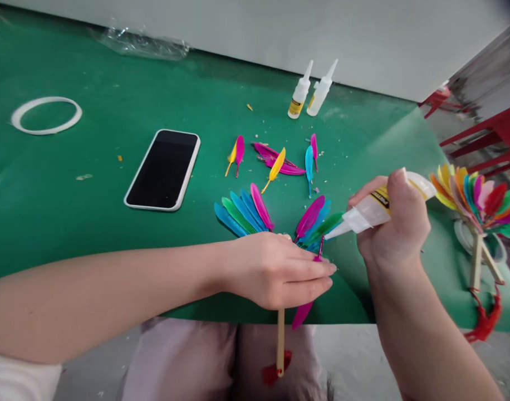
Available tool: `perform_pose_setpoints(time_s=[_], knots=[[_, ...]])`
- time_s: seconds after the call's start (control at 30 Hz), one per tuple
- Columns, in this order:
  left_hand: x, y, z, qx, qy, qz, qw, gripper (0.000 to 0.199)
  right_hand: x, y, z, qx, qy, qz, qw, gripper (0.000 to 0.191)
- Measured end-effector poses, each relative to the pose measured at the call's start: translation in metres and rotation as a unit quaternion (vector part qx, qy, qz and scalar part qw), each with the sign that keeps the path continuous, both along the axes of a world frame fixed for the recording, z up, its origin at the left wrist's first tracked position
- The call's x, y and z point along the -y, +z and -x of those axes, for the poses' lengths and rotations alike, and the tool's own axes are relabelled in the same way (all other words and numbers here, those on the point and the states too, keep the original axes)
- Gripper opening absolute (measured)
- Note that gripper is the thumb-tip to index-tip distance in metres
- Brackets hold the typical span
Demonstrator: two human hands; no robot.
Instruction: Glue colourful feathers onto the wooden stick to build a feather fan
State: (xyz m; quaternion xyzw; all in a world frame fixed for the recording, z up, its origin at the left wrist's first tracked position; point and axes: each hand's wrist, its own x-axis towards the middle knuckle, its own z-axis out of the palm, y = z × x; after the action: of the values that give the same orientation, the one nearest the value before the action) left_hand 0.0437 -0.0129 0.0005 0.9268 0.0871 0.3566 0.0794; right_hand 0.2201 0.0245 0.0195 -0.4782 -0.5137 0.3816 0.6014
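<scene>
My right hand [391, 223] is wrapped round a white glue bottle [369, 209] with a yellow label. The bottle is tilted, its nozzle touching or almost touching the quill of a magenta feather [304, 315]. That feather is held in the fingers of my left hand [280, 270], its vane hanging below them. Under the same hand is a feather fan, with blue, green and pink feathers [243, 211] fanned to the left and more feathers [315, 223] to the right. Its wooden handle [280, 340] points towards me over the table edge, ending in a red tassel [275, 370]. My palm hides the fan's middle.
Loose feathers [275, 159] lie beyond the fan. Two more glue bottles [299, 92] stand near the wall. A phone [163, 170], a white ring [46, 116] and clear plastic packaging [144, 44] are further left. Another feather fan [480, 200] rests at the right edge.
</scene>
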Motion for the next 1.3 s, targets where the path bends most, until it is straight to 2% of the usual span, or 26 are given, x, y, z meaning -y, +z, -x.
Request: perform_pose_setpoints(time_s=[0.5, 0.67, 0.83, 1.1, 1.3], knots=[[0.0004, 0.0008, 0.0017, -0.004, 0.000, -0.002, 1.000, 0.025, 0.0036, 0.0053, 0.0019, -0.008, 0.003, -0.003, 1.000, 0.035], [0.0005, 0.0006, 0.0019, -0.017, -0.003, 0.008, 1.000, 0.025, 0.0023, 0.0054, 0.0025, -0.033, 0.005, -0.009, 0.999, 0.025], [0.0008, 0.0010, 0.0019, -0.010, -0.002, 0.009, 1.000, 0.025, 0.0007, 0.0018, 0.0011, -0.011, -0.007, 0.000, 1.000, 0.036], [0.0007, 0.0020, 0.0020, -0.009, -0.002, 0.009, 1.000, 0.027, 0.0013, 0.0022, 0.0006, -0.018, 0.002, 0.020, 1.000, 0.035], [0.0013, 0.0023, 0.0026, -0.038, 0.001, 0.012, 0.999, 0.029, -0.0007, -0.0003, 0.0007, 0.001, -0.009, -0.010, 1.000, 0.038]])
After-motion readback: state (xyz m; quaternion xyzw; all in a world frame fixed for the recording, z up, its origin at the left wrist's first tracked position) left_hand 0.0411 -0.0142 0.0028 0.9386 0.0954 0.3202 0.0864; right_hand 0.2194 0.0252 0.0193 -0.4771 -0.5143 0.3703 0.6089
